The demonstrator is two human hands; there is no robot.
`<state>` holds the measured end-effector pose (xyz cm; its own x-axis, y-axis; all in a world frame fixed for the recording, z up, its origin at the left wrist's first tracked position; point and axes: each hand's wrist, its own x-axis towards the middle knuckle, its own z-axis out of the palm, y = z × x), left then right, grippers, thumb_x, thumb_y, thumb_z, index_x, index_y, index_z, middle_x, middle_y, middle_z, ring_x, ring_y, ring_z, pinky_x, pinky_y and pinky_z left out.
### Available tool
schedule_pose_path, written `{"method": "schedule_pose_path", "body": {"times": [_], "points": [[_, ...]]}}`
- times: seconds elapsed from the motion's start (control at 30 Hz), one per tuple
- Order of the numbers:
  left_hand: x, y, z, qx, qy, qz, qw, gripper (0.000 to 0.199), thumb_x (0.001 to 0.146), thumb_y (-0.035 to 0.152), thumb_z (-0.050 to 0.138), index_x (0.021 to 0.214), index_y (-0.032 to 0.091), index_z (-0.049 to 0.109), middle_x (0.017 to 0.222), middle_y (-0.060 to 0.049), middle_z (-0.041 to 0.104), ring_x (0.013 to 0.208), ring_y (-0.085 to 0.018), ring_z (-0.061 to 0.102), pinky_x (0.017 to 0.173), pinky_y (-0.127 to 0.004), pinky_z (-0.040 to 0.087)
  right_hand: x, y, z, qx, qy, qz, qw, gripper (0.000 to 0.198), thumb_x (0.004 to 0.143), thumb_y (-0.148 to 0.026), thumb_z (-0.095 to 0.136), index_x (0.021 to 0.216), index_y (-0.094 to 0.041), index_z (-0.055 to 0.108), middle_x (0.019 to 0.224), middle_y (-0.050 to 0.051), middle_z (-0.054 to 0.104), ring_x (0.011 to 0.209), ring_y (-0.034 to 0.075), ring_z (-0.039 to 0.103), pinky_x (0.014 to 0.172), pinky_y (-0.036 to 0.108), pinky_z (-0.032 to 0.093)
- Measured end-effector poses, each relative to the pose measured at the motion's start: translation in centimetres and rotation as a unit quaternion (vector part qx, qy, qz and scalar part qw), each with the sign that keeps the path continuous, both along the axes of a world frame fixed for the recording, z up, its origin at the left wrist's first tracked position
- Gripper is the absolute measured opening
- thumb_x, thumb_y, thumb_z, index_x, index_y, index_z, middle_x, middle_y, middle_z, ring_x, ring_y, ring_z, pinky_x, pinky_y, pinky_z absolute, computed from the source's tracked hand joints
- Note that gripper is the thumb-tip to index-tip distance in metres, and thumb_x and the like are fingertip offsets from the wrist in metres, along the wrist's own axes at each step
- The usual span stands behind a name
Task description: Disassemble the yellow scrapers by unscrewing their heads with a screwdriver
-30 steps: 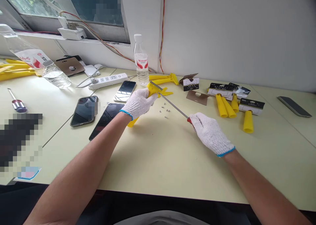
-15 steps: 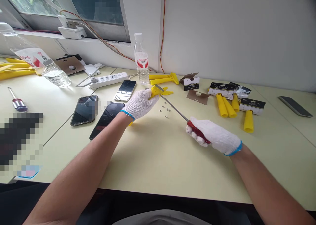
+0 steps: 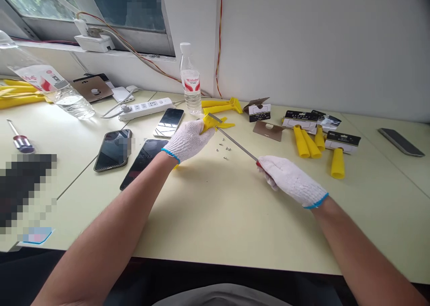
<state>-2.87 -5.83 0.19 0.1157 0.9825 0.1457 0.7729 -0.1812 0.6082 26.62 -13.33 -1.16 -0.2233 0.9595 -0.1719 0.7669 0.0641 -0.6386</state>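
Gloved in white knit with a blue cuff, my left hand [image 3: 188, 141] is closed around a yellow scraper [image 3: 208, 121] near its head, where a metal strip shows. My right hand [image 3: 291, 180], in a matching glove, wraps around the red handle of a screwdriver [image 3: 239, 144]; most of that handle is hidden by the glove. The long shaft slants up and left, its tip meeting the scraper's head. Whether the tip sits in a screw is too small to see. Several small screws [image 3: 226, 148] lie on the table just below the shaft.
Phones [image 3: 113, 150] and a power strip [image 3: 147, 109] lie left of the hands. A water bottle [image 3: 191, 79] stands behind them, near another yellow scraper [image 3: 223, 105]. Yellow handles [image 3: 337, 163] with black-and-white cards are at right. A second screwdriver [image 3: 23, 144] lies far left.
My right hand has rolled over the screwdriver's handle, so less red shows. The left hand keeps its hold on the scraper. The whole view has shifted slightly.
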Motion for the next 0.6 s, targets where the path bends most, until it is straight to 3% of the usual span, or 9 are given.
{"method": "schedule_pose_path", "body": {"times": [0.07,0.13,0.23,0.33,0.47,0.6], "points": [[0.03,0.06,-0.08,0.0,0.005,0.0,1.0,0.045,0.096,0.049,0.059,0.063,0.021,0.05,0.054,-0.002,0.05,0.052,-0.015,0.044,0.052,-0.029,0.032,-0.04,0.02,0.24,-0.067,-0.003,-0.054,0.996,0.037,0.107,-0.056,0.047,0.092,-0.024,0.057,0.066,0.001,0.064,0.057,0.018,0.059,0.057,0.029,0.044],[0.06,0.09,-0.17,0.002,0.011,-0.002,1.0,0.045,0.096,0.049,0.06,0.062,0.021,0.049,0.054,-0.002,0.049,0.052,-0.015,0.043,0.052,-0.029,0.031,-0.32,-0.01,0.43,-0.077,-0.017,-0.083,0.993,0.039,0.104,-0.06,0.053,0.092,-0.023,0.058,0.063,0.0,0.062,0.052,0.015,0.053,0.051,0.027,0.038],[0.1,0.08,-0.22,0.005,0.014,-0.002,1.0,0.044,0.095,0.048,0.06,0.062,0.021,0.049,0.053,-0.002,0.048,0.053,-0.015,0.042,0.052,-0.029,0.03,-0.64,0.02,0.49,-0.101,0.042,-0.088,0.99,0.048,0.105,-0.064,0.047,0.086,-0.022,0.061,0.066,0.0,0.058,0.05,0.012,0.046,0.047,0.026,0.034],[0.1,0.1,-0.21,0.005,0.005,0.003,1.0,0.045,0.096,0.049,0.059,0.061,0.021,0.049,0.054,-0.002,0.049,0.053,-0.015,0.042,0.052,-0.029,0.03,-0.58,0.1,0.42,-0.151,0.124,-0.08,0.977,0.051,0.104,-0.067,0.046,0.084,-0.022,0.06,0.068,0.001,0.059,0.052,0.012,0.049,0.048,0.026,0.038],[0.03,0.19,-0.26,0.005,0.004,0.003,1.0,0.045,0.095,0.049,0.06,0.061,0.021,0.049,0.055,-0.002,0.049,0.053,-0.015,0.042,0.052,-0.029,0.03,-0.47,-0.08,0.67,-0.123,0.063,-0.069,0.988,0.045,0.102,-0.062,0.056,0.082,-0.022,0.053,0.058,-0.002,0.054,0.048,0.01,0.043,0.048,0.024,0.034],[-0.05,0.22,-0.36,0.008,0.003,-0.007,1.0,0.045,0.095,0.05,0.06,0.062,0.021,0.05,0.056,-0.002,0.05,0.054,-0.015,0.043,0.052,-0.029,0.031,-0.51,-0.22,0.98,-0.176,0.148,-0.073,0.971,0.053,0.103,-0.069,0.048,0.092,-0.02,0.064,0.073,0.002,0.062,0.051,0.01,0.044,0.045,0.023,0.032]]}}
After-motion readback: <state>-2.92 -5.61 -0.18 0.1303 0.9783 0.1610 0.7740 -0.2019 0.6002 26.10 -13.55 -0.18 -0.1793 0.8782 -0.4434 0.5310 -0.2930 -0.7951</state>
